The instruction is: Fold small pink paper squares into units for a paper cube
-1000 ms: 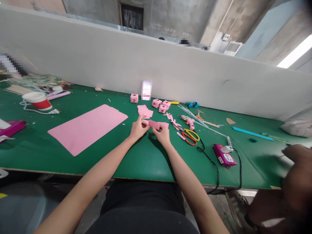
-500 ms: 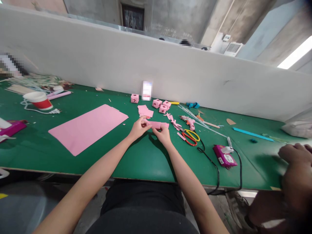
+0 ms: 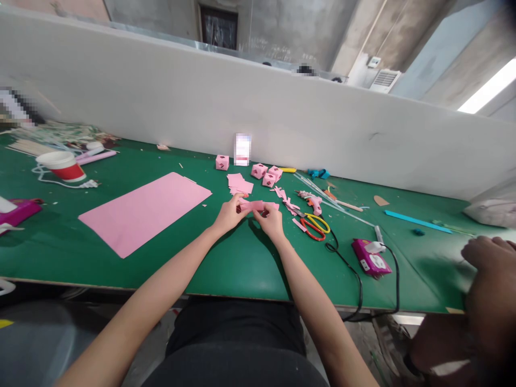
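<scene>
Between my two hands is a folded pink paper strip, held just above the green table. My left hand pinches its left end, and my right hand grips it toward the right, fingers closed on the paper. Creases run across the strip; part of it is hidden behind my fingers. Right behind it lie small pink paper squares. Several pink paper cubes with diamond-shaped holes stand farther back. Pink paper scraps are scattered to the right of my right hand.
A large pink sheet lies to the left. On the right are scissors, a pink glue gun and a magenta box with a black cord. A paper cup is far left. Another person's hand is at the right edge.
The strip's middle has bent and narrowed in view, and my right hand's fingers have shifted slightly along it. My left hand keeps its hold. The surroundings look the same.
</scene>
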Action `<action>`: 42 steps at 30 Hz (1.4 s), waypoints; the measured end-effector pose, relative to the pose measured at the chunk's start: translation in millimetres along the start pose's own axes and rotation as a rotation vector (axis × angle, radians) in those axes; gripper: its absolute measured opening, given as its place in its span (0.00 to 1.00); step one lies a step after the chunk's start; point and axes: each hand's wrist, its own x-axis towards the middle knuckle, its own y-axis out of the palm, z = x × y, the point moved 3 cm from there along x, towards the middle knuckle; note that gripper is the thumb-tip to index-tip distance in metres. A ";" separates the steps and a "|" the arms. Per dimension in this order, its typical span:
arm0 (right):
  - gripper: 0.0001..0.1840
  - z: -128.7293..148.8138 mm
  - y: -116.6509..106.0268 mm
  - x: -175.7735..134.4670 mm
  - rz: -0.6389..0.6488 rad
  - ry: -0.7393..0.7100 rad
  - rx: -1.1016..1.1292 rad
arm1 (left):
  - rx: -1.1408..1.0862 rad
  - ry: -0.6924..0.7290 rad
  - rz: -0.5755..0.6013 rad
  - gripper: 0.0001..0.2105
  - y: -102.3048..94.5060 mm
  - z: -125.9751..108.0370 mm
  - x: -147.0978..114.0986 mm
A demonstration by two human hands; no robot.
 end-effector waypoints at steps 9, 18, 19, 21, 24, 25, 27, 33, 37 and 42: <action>0.13 -8.4 -7.5 4.7 -0.049 0.048 0.051 | 0.051 0.004 0.005 0.21 -1.8 -6.4 -0.9; 0.11 0.2 -2.2 0.1 0.006 -0.037 -0.001 | 0.020 -0.038 -0.008 0.24 -1.5 -0.5 0.4; 0.10 0.1 -2.2 -0.3 -0.003 -0.031 -0.015 | 0.026 -0.043 -0.004 0.24 -1.1 -0.4 0.2; 0.09 -1.6 -3.2 -0.4 -0.017 -0.013 -0.036 | 0.041 -0.052 0.008 0.25 -1.2 -1.3 -0.5; 0.07 -7.5 -8.8 1.7 -0.052 0.044 -0.053 | 0.049 -0.063 0.018 0.26 -4.5 -3.4 -1.7; 0.06 -9.8 -11.9 2.8 -0.081 0.073 -0.055 | 0.046 -0.066 0.012 0.26 -6.2 -4.0 -1.8; 0.05 -13.1 -18.2 4.9 -0.148 0.121 -0.045 | 0.031 -0.073 -0.013 0.25 -9.9 -4.4 -1.2; 0.16 -7.9 -14.2 5.4 -0.089 0.227 0.286 | 0.011 -0.067 -0.055 0.22 -11.1 -4.3 1.3; 0.25 -0.3 2.3 0.2 0.268 0.418 0.648 | 0.004 -0.001 -0.059 0.20 -9.1 -7.2 0.3; 0.21 3.9 4.0 -1.6 0.344 0.413 0.848 | -0.064 0.070 -0.008 0.20 -6.6 -10.4 -1.1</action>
